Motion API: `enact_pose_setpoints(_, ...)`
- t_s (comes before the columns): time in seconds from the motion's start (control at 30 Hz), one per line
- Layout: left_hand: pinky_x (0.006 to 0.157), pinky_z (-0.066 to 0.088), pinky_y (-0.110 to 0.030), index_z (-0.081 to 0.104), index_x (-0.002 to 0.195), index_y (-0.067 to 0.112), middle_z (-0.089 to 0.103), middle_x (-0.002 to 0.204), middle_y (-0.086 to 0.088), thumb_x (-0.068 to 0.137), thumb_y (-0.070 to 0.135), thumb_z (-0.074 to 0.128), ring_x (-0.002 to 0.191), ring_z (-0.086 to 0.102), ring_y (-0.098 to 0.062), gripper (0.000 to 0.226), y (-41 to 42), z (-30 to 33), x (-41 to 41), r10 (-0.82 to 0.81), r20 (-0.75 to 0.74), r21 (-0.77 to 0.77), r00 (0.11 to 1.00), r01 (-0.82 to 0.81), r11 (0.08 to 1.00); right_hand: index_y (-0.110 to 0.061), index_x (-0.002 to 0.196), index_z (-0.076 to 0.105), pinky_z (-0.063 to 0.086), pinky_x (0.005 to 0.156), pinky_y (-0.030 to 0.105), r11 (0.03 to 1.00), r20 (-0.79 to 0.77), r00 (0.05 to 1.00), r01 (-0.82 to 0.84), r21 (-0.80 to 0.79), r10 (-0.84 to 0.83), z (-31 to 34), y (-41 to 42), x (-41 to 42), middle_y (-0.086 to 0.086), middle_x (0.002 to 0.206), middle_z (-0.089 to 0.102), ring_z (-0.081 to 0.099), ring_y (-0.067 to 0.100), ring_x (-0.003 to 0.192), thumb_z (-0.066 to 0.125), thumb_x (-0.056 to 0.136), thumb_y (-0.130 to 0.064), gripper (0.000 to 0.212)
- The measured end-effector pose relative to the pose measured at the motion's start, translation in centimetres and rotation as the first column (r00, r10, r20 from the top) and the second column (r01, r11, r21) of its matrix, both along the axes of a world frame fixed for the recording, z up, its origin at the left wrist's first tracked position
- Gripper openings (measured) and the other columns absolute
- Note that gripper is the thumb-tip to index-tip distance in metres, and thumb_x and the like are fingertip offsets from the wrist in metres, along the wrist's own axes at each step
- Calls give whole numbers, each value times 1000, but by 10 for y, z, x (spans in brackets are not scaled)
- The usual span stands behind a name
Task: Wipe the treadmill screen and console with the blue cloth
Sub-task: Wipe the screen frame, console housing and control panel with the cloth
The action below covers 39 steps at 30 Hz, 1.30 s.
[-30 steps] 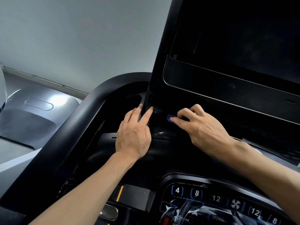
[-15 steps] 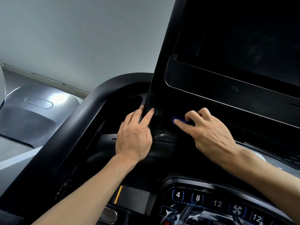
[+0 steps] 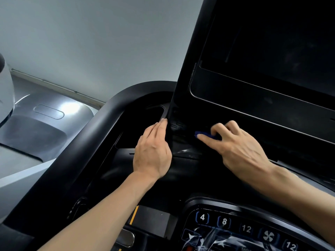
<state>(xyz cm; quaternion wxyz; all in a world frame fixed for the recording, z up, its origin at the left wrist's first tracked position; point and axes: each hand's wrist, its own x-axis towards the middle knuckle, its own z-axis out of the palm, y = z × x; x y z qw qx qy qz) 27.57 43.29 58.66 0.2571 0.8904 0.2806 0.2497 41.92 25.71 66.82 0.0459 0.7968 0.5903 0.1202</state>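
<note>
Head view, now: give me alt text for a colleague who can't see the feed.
A person's right hand presses a small blue cloth against the dark treadmill console just below the black screen. The left hand rests with straight fingers along the console's left edge. Lit number buttons show at the bottom.

Screen (image 3: 282,51), upper right of the frame: you face dark glossy glass, faintly smudged.
Handrail (image 3: 87,151), left of centre: matt black plastic, smooth.
Blue cloth (image 3: 208,134), centre: soft fabric.
Keypad (image 3: 235,230), lower right: shiny film, wrinkled.
Grey cover (image 3: 45,124), left edge: smooth, satin plastic with a light glare.
</note>
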Motion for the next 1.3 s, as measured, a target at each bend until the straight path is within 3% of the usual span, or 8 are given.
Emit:
enact_pose_setpoints(0.17,108,47,-46,50,148,16,50,152,-4,90,12,37,138,46,-23,60,1,0,-2,-39,-16,95,999,40,995,-18,142,56,52,63,39,997,38,997,65,35,-66,-6,13,-4,7,114,54,45,29,89,27,85,-8,65)
enact_pose_setpoints(0.33,116,36,-38,46,151,17,37,161,-7,93,6,41,152,27,-23,60,2,7,3,-120,-55,263,991,130,956,-16,143,55,47,61,34,990,41,991,125,61,-128,-9,10,-5,8,113,54,46,29,89,44,83,-4,63)
enact_pose_setpoints(0.5,116,35,-33,43,153,20,30,163,1,99,3,50,153,22,-18,58,-3,12,20,-96,19,76,995,95,993,-15,142,56,45,60,34,983,72,986,140,116,-149,-7,-6,-3,9,108,54,46,29,86,39,84,-2,61)
enact_pose_setpoints(0.63,113,31,-26,44,153,22,29,164,5,100,5,49,151,24,-13,56,-6,10,21,-81,25,68,996,79,995,-13,142,55,46,62,34,987,100,988,102,125,-114,-10,18,-3,9,106,54,47,28,86,24,87,-9,63)
enact_pose_setpoints(0.87,112,38,-31,46,152,22,28,164,7,101,17,44,146,33,-13,51,-8,14,20,-81,18,66,997,80,995,-14,136,61,44,60,35,978,64,987,138,155,-150,-7,-25,9,10,101,52,45,28,82,26,81,-7,65)
enact_pose_setpoints(1.07,113,39,-45,45,150,29,26,163,11,96,34,33,138,44,-16,56,-9,16,22,-51,-47,85,998,55,995,-23,138,59,44,67,33,973,-51,989,147,180,-141,-14,1,4,5,106,51,42,25,87,47,83,-4,60)
enact_pose_setpoints(1.17,107,45,-44,43,150,30,23,163,13,96,34,36,140,42,-17,55,-9,17,21,-53,-63,68,997,57,996,-29,135,60,40,71,32,957,-123,979,186,222,-162,-16,-6,3,3,107,49,39,23,87,63,81,-1,61)
enact_pose_setpoints(1.3,101,48,-43,43,150,30,23,163,13,97,34,39,140,42,-17,54,-9,18,21,-47,-67,63,997,51,997,-29,130,63,32,73,33,929,-160,961,263,259,-227,-19,9,-8,3,106,48,38,23,88,63,80,1,58)
